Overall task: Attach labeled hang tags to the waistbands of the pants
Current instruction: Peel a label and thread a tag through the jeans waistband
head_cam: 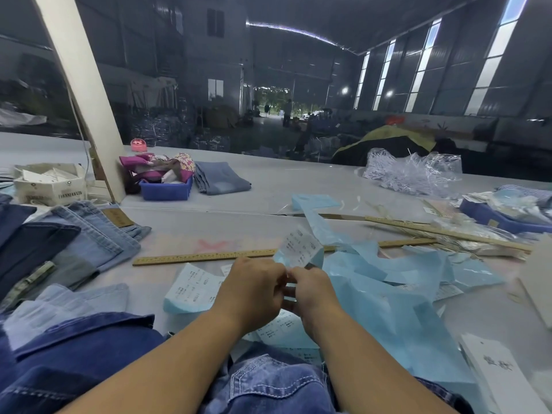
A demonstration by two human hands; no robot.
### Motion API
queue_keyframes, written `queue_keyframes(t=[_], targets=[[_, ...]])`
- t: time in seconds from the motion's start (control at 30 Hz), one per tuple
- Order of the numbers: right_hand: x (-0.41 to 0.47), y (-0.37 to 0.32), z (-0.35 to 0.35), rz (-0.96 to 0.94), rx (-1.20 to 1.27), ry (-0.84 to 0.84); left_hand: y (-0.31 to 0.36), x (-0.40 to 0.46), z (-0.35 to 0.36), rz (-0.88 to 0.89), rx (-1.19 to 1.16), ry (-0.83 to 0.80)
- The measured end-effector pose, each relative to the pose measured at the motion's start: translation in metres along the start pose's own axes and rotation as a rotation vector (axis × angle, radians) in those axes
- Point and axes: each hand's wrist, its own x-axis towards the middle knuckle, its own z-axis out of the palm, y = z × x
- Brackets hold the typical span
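Note:
My left hand (254,289) and my right hand (312,297) meet over the middle of the table, both pinching the lower edge of a white printed label strip on light-blue backing (300,249) that stands up between them. Another printed label sheet (192,289) lies flat to the left of my hands. Blue denim pants (268,383) lie under my forearms at the near edge. White hang tags (498,372) rest at the lower right. Loose light-blue backing strips (397,282) are piled to the right of my hands.
Stacked jeans (83,234) lie at the left. A wooden ruler (209,256) lies beyond my hands, another ruler (442,231) to the right. A blue bin (165,189), folded jeans (221,177), a clear plastic bag (415,171) and a cardboard box (47,183) sit farther back.

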Motion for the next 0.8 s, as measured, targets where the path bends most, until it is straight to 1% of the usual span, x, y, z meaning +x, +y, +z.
queue_keyframes(t=[0.03, 0.1, 0.17, 0.3, 0.37, 0.47, 0.57, 0.67, 0.8], targets=[[0.000, 0.000, -0.001, -0.002, -0.037, 0.017, 0.001, -0.001, 0.000, -0.009, -0.059, 0.010], [-0.002, 0.001, -0.001, 0.002, -0.109, 0.021, 0.002, 0.001, -0.001, -0.095, -0.177, 0.020], [-0.004, 0.000, -0.001, -0.001, -0.143, -0.022, 0.001, 0.004, -0.001, -0.147, -0.223, 0.015], [-0.005, 0.002, 0.001, -0.005, -0.216, -0.084, -0.005, 0.007, 0.002, 0.019, -0.059, -0.016], [-0.005, 0.003, 0.000, 0.013, -0.302, -0.124, -0.012, 0.007, 0.001, 0.061, 0.016, -0.038], [-0.006, 0.005, 0.000, 0.054, -0.386, -0.181, -0.018, 0.008, -0.001, 0.122, 0.115, -0.113], [-0.006, 0.004, -0.001, 0.075, -0.391, -0.176, -0.018, 0.008, -0.005, 0.167, 0.197, -0.162], [-0.004, 0.004, -0.003, 0.086, -0.362, -0.130, -0.015, 0.008, -0.005, 0.181, 0.295, -0.173], [-0.003, 0.005, -0.007, 0.101, -0.341, -0.090, -0.015, 0.007, -0.005, 0.197, 0.329, -0.177]])
